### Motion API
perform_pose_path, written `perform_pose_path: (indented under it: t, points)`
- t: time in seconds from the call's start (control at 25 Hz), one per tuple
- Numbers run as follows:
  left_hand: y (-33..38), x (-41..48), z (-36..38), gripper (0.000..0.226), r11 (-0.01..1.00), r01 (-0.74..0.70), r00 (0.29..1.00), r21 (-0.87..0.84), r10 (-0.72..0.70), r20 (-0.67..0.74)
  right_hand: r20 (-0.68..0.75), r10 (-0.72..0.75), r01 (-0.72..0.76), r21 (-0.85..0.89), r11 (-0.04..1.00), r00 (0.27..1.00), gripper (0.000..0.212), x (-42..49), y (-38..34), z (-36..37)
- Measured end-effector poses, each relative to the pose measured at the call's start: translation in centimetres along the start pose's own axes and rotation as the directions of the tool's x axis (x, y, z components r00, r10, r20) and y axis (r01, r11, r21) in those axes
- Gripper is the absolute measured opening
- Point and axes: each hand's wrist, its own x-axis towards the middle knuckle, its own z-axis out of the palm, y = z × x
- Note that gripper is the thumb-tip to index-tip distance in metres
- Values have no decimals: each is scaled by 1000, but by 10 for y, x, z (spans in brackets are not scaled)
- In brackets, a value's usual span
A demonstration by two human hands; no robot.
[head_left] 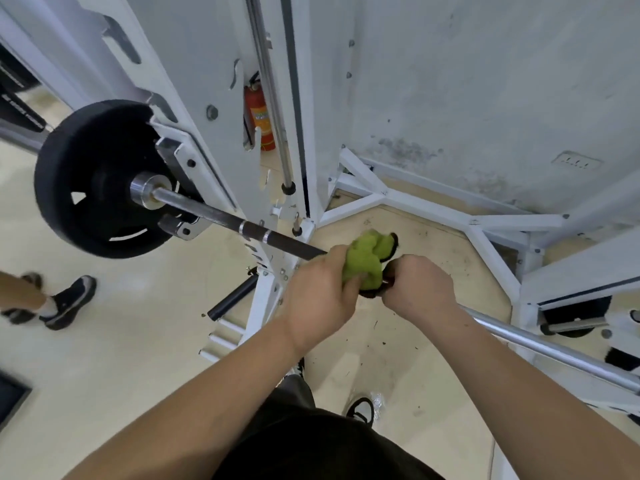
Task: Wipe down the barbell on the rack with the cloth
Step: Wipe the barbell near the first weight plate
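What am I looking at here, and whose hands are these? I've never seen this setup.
It is one picture from a camera worn on a person's head, looking down at their own arms. No robot here. The long steel barbell rests on a white rack, with a black weight plate on its far end. The left hand grips a bunched green cloth against the bar; the right hand curls round the bar right beside it. Behind the rack stands a red fire extinguisher, and another person's shoes show at the left edge.
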Motion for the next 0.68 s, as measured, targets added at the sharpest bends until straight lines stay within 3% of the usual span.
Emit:
perform_pose_path:
  t: [0.08, 0.16, 0.24, 0.44, 0.56, 0.68]
  points:
    - [2, -22, -17, 25, 958, 248, 965, -143, -258, -52, -12, -54, 54, -47, 997, 998, 13, -1, -1, 1]
    - [10, -37, -35, 25, 792, 486, 832, -371, -549, -83, -22, -120, 119, -52, 992, 993, 16, -3, -3, -2]
    - [13, -49, -48, 24, 592, 578, 683, -562, -728, -65, -41, -193, 193, -8, 981, 980, 24, -1, -9, -4]
    - [-12, -46, -32, 30, 85, 588, 469, -805, -847, 253, 38, -188, 188, -5, 982, 981, 21, 13, -25, -4]
    - [-41, -14, -18, 32, -82, 527, 323, -846, -902, 288, 26, -185, 186, -51, 981, 982, 15, 14, -28, -1]
    - [-40, 19, -4, 17, -81, 457, 403, -886, -869, 287, 9, -192, 192, -30, 981, 981, 13, 15, -28, 2]
